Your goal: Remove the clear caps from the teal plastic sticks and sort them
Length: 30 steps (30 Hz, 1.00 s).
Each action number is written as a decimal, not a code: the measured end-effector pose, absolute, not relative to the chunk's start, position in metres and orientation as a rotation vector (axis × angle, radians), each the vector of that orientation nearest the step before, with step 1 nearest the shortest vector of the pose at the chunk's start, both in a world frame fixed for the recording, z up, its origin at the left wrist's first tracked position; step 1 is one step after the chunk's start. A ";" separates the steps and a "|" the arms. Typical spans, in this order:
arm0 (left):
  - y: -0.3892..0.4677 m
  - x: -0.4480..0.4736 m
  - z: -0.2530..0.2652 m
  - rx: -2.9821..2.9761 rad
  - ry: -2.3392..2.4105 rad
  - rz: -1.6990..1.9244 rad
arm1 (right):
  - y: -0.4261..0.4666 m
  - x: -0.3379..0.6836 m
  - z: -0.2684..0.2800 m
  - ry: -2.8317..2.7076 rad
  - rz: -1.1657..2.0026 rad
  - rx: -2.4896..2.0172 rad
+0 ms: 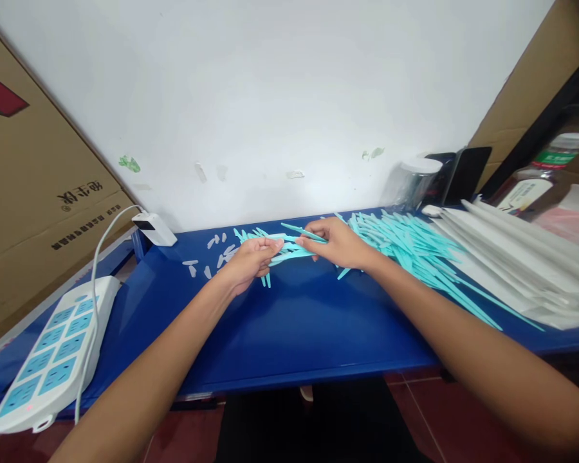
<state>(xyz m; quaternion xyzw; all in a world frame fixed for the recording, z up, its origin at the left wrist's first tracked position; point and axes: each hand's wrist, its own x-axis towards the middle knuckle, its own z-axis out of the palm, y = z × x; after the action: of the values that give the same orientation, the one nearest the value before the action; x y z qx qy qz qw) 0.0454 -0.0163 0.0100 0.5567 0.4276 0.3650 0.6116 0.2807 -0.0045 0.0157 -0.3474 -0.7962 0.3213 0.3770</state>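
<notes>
My left hand is closed in a pinch, thumb against forefinger, over a small group of turquoise plastic sticks. What lies between its fingertips is too small to make out. Close on its right, my right hand grips a slim turquoise plastic stick between thumb and fingers, its end pointing left. Behind and right of that hand spreads a large heap of the same turquoise sticks. Left of my left hand, several small translucent pieces lie scattered on the blue table.
A white power strip and a small white device with a cable stand at left. On the right are stacked white packets, a lidded clear jar, a dark phone-like slab and a bottle. A white wall closes the back.
</notes>
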 end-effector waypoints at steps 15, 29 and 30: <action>0.001 0.026 0.015 0.962 0.861 1.117 | 0.005 0.292 0.018 -2.000 0.823 -1.158; 0.002 0.031 0.005 1.264 1.001 1.163 | 0.004 0.296 0.021 -2.091 0.839 -1.126; 0.002 0.031 0.005 1.285 1.021 1.158 | 0.004 0.297 0.022 -2.100 0.846 -1.123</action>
<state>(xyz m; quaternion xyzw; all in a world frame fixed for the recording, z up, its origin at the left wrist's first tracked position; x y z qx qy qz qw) 0.0311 0.0018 0.0052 0.5398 0.4290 0.4865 0.5366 0.2966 0.0038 0.0216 -0.4236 -0.7919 0.3192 0.3025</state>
